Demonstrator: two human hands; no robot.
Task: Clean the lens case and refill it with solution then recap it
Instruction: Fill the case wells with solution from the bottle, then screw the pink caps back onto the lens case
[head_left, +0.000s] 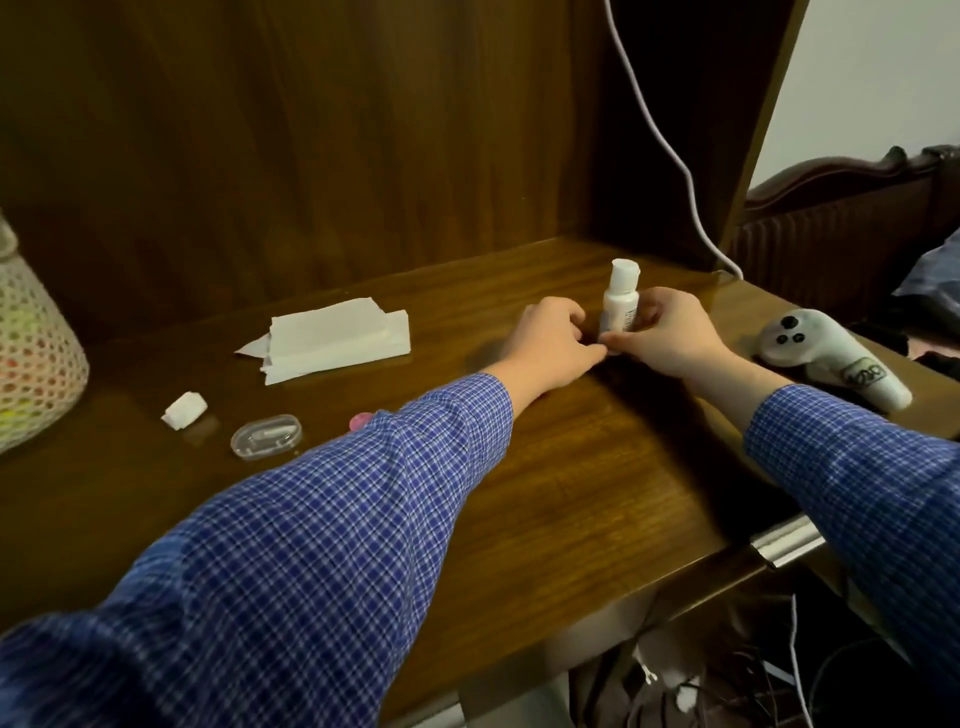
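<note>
Two arms in blue checked sleeves reach across a glossy dark wooden worktop to a small white plastic bottle standing upright at the far middle; the right hand has its fingers curled around the bottle's lower part, while the left hand sits just beside it with fingers bent and fingertips meeting the right hand's at the base; whether the left grip holds anything cannot be told. This looks like the solution step, with the bottle being steadied or picked up. Well apart, near left, lie a clear oval plastic case and a small pink round piece partly hidden by the left sleeve, possibly a lens case part; the next move likely calls for bringing bottle and case together. Folded white paper tissues and a small crumpled wad lie to the left.
</note>
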